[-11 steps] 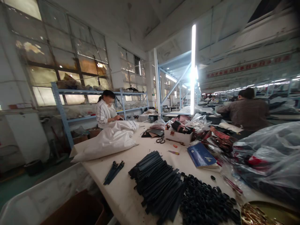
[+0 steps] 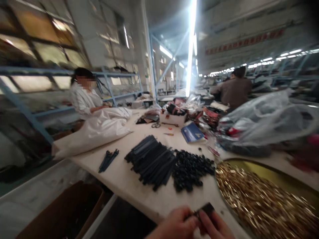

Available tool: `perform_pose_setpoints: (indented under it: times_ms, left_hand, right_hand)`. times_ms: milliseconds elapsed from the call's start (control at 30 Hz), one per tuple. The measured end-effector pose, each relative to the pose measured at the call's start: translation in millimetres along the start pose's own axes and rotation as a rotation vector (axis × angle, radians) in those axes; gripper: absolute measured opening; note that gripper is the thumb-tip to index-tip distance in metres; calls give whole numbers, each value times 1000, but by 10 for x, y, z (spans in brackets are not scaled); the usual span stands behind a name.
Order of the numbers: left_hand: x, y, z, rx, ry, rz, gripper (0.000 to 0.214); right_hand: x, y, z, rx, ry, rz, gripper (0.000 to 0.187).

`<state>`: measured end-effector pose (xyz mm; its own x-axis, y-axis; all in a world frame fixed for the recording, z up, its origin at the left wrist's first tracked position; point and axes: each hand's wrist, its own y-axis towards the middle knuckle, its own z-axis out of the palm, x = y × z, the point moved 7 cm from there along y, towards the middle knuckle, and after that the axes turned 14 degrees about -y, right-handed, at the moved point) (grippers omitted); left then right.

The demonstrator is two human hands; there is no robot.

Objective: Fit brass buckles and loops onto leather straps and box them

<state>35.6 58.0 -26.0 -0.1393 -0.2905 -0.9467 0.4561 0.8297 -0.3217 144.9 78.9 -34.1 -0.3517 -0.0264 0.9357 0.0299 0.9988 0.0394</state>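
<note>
At the bottom of the view, my left hand [image 2: 177, 223] and my right hand [image 2: 216, 226] meet near the table's front edge, fingers closed. A dark strap [image 2: 206, 209] sticks up from my right fingers. My left fingertips pinch its near end, where a small detail is blurred. Beyond my hands lie a pile of black strips [image 2: 151, 162] and a heap of small black loops [image 2: 190, 167]. To the right, a round gold-coloured tray [image 2: 267, 169] holds many shiny gold metal fittings [image 2: 264, 202]. A few strips with metal ends [image 2: 108, 160] lie apart at the left.
A white sack [image 2: 99, 129] lies at the table's left, with a person [image 2: 86, 94] behind it. A blue book [image 2: 191, 132], scissors [image 2: 156, 124] and a white box [image 2: 171, 119] stand farther back. Clear plastic bags [image 2: 264, 122] bulge at right. A brown carton [image 2: 62, 210] is below left.
The view has swung down and to the right. My two hands with the dark strap have come into sight, and much more of the tray of gold fittings shows.
</note>
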Motion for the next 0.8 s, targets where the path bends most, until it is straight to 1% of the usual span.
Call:
perform_pose_setpoints:
  times_ms: [33,67,100,167,233,267,300,367,500,600,700,800]
  left_hand:
    - [50,30,32,1,-53,-30,25]
    - [91,63,43,-21,-98,-45,23]
    - [131,97,75,0,-123,-65,23]
    - [170,157,112,30,-166,-62,24]
    - [205,181,139,58,-221,-84,24]
    - [218,178,148,64,-243,-99,24]
    - [228,169,156,67,-260,-115,24]
    - [231,149,166,69,-272,-130,23]
    - [219,148,151,81,-227,-105,22]
    - [228,169,117,94,-235,-77,23]
    - [252,187,71,85,-261,-69,22]
    - [285,198,48,80,-275,-96,24]
  right_hand:
    - [-77,-121,-35,-12,2,75,34]
    - [-144,-211,-55,-10,75,141,33]
    - [-190,-265,-43,24,181,185,31]
    - [-283,-304,9,86,438,295,29]
    - [-360,-308,70,133,589,393,27]
    - [-385,-309,88,142,625,424,26]
    - [-401,-310,96,141,635,439,26]
    - [-408,-310,87,128,609,426,26]
    - [-374,-283,27,105,458,326,26]
    - [-344,-279,9,143,390,292,23]
    - [-300,-312,46,234,439,300,16]
    - [-276,-360,123,318,593,378,18]
